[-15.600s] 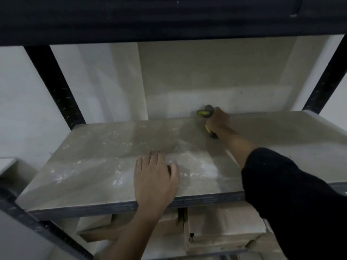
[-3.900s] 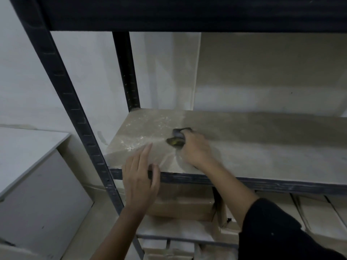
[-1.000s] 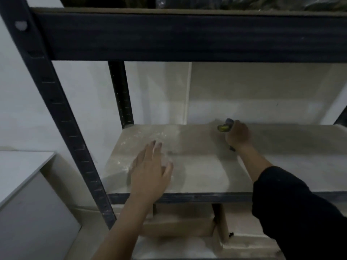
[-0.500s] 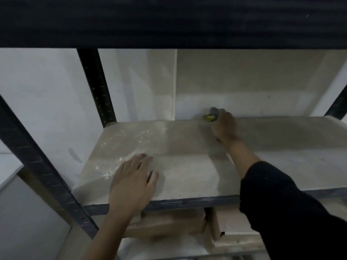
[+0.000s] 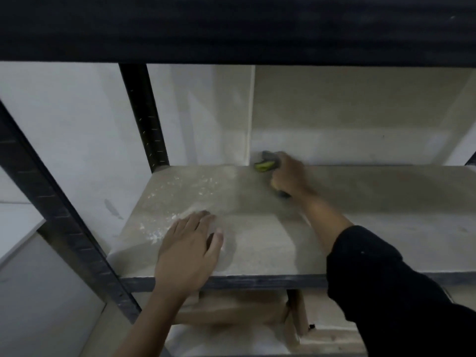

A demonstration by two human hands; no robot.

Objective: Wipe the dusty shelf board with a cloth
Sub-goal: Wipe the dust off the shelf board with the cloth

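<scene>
The cloth [image 5: 266,164], clenched in the right hand [image 5: 287,176], sits at the board's [image 5: 360,228] back edge, twelve o'clock. White dust remains at nine o'clock by the flat, released left hand [image 5: 188,253]; elsewhere looks wiped.

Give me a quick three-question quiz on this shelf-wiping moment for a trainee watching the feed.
1. True or false: the left hand lies flat, palm down, near the front edge of the shelf board.
2. Where is the cloth? A) bunched in the right hand at the board's back edge by the wall; B) draped over the front edge; C) on the lower shelf.
3. Which end of the board shows white dust specks?

Key: 1. True. 2. A. 3. The left end, between the left hand and the rear upright.
</scene>
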